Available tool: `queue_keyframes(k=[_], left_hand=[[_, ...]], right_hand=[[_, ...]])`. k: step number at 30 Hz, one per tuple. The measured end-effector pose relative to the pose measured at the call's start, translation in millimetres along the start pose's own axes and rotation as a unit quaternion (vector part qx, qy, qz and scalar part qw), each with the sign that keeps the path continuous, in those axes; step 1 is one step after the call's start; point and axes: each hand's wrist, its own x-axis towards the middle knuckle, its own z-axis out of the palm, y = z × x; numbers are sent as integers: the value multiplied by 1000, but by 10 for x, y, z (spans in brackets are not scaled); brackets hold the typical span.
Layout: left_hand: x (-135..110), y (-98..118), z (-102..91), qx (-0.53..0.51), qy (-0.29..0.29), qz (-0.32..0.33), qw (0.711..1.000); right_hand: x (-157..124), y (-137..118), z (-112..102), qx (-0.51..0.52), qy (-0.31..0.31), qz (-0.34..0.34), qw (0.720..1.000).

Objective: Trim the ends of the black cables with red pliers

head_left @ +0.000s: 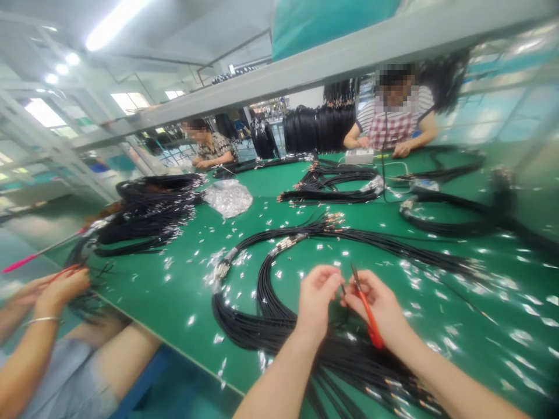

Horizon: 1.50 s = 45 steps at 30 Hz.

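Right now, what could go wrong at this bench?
1. The tips of the red-handled tool in the right grip sit close to the left grip, which pinches a thin dark piece; a slip might nick skin.
2. Pale scraps litter the green tabletop around the black cables; some could get caught among them.

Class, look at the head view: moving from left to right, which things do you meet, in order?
Bright pink rod handle → heap of black cables with silvery tips → crumpled clear plastic bag → wearer's bare left hand → red-handled, dark-tipped cutting tool → curved black cable bundle.
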Motion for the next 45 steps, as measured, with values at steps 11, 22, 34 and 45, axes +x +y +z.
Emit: queue_keyframes(k=[11, 22, 34, 45], left_hand=[[40, 14, 3, -51, -38, -46, 997], [25, -74, 34, -88, -69, -58, 992], [41, -78, 15, -46, -51, -53, 996], [96, -14, -5, -102, -70, -56, 991]], right_hand=[[24, 34, -83, 53, -42, 15, 998], [28, 2, -110, 91, -40, 41, 994], [57, 31, -121, 71, -42, 45, 996], [86, 25, -207, -86, -28, -22, 996]])
